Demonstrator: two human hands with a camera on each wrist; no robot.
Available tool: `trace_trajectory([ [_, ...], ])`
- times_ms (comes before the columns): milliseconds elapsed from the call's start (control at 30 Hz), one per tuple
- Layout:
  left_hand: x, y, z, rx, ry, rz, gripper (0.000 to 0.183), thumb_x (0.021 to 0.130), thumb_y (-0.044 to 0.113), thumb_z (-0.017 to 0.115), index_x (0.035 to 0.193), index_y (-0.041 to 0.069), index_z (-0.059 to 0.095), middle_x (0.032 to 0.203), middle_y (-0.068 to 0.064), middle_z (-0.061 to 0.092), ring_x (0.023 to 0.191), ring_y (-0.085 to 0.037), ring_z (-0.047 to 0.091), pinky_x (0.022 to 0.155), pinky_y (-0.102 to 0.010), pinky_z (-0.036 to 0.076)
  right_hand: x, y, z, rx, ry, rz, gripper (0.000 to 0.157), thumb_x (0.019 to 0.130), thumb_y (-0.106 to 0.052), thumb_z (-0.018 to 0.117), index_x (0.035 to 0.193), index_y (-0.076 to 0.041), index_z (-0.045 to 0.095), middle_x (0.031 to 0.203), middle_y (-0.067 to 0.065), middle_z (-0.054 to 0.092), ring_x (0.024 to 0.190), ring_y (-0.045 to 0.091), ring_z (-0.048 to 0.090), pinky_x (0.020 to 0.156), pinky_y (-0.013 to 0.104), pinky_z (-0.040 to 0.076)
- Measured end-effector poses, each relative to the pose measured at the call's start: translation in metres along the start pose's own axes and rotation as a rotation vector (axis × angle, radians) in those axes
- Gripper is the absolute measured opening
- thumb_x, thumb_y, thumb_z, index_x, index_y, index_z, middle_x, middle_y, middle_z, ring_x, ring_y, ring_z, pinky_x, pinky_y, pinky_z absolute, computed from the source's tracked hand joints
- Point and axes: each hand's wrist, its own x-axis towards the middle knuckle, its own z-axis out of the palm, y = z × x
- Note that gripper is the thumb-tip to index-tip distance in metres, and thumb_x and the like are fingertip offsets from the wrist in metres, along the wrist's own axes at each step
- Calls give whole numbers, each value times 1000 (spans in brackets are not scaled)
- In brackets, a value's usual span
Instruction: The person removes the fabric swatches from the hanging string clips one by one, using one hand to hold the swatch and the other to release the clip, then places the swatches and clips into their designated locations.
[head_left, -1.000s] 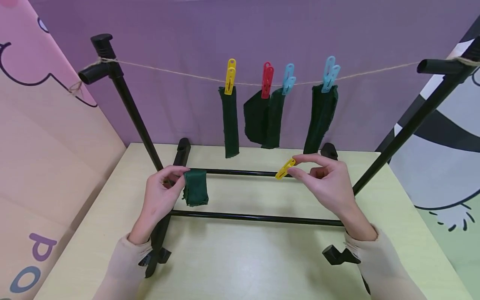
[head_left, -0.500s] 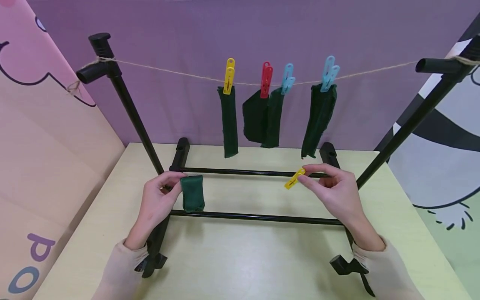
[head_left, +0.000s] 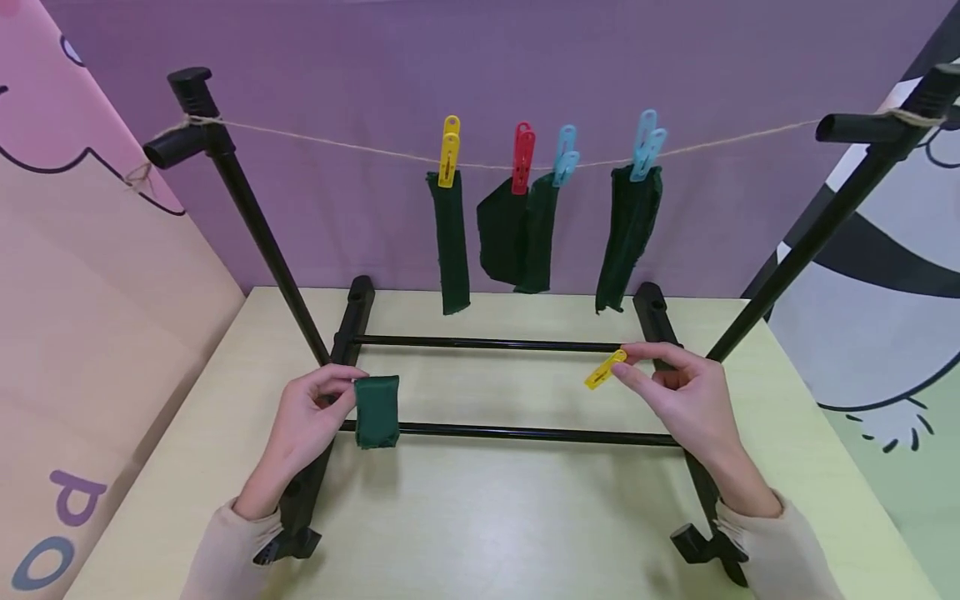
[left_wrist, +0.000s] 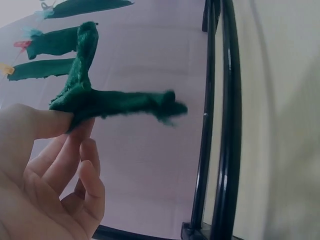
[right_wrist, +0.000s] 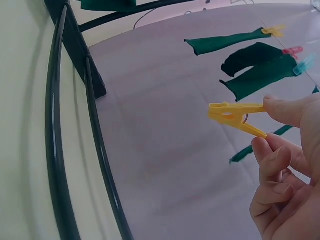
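Observation:
My left hand (head_left: 311,421) pinches a corner of a folded dark green cloth (head_left: 377,412) between thumb and fingers, over the left side of the black rack. In the left wrist view the cloth (left_wrist: 107,102) spreads into two arms from the pinch. At the right, my right hand (head_left: 690,400) holds a yellow clothespin (head_left: 604,370) by its handle ends. The right wrist view shows this clothespin (right_wrist: 235,114) with nothing between its tips. On the string (head_left: 330,146) above, dark green cloth pieces hang from a yellow clothespin (head_left: 449,152), a red clothespin (head_left: 522,158) and two light blue clothespins (head_left: 648,146).
The black rack (head_left: 255,221) has slanted posts at both sides, with the string tied between their tops. Two black crossbars (head_left: 525,433) run low over the pale tabletop (head_left: 487,525). A purple backdrop (head_left: 375,67) stands behind, with printed panels at the sides.
Both hands have moved lower and nearer, the right also outward to the right with the yellow clothespin. The left hand's cloth has come down in front of the near crossbar. The view shifts slightly.

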Motion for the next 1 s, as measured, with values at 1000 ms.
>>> trace_trajectory([
  [1000,-20,-36,-13,93,-363,-106,24,98,-2,63,118,7,72,84,1,75,68,-14,61,62,-25,45,-24,42,-3,-23,-147,98,25,94,-15,83,117,-8,77,86,-20,71,48,14,44,41,32,29],
])
